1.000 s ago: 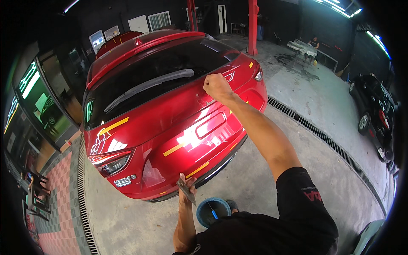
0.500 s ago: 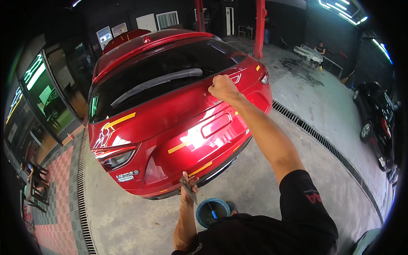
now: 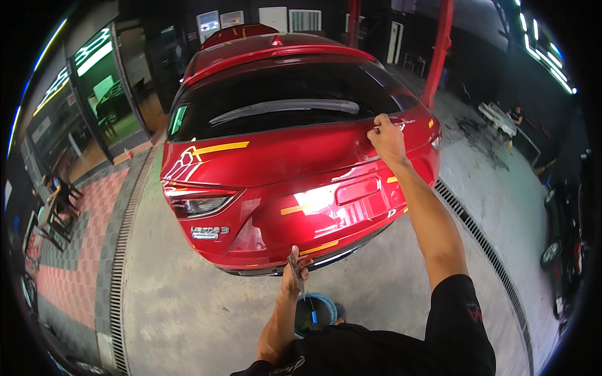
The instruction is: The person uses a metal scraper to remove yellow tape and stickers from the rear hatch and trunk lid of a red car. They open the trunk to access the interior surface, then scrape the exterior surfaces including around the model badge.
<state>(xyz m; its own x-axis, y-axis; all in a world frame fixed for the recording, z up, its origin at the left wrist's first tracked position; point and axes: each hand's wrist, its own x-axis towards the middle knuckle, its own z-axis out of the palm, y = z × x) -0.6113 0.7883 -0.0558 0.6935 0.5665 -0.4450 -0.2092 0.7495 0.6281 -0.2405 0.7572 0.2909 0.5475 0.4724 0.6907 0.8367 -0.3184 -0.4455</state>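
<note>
A red hatchback [image 3: 282, 169] stands with its rear toward me, strips of yellow tape [image 3: 221, 148] on its paint. Against the hatch, just under the rear window [image 3: 269, 94] and close to the right end of the rear wiper [image 3: 295, 108], is my right hand [image 3: 387, 139]. Its fingers are closed; what they hold, if anything, is hidden. Low by the rear bumper my left hand [image 3: 290, 279] grips a thin flat grey piece [image 3: 295, 271], its material unclear. Below it sits a blue bucket [image 3: 326, 302], holding something with a blue handle [image 3: 315, 317].
A slotted floor drain [image 3: 483, 232] runs along the right, another drain [image 3: 119, 269] along the left. Dark chairs [image 3: 53, 216] stand on checkered tiles at left. A red post [image 3: 437, 56] rises at far right. Beyond it a person [image 3: 515, 115] sits beside a pale car part [image 3: 497, 118].
My view has turned left, so the car and both hands appear farther right. My right hand remains near the wiper's end; my left still holds the flat grey piece.
</note>
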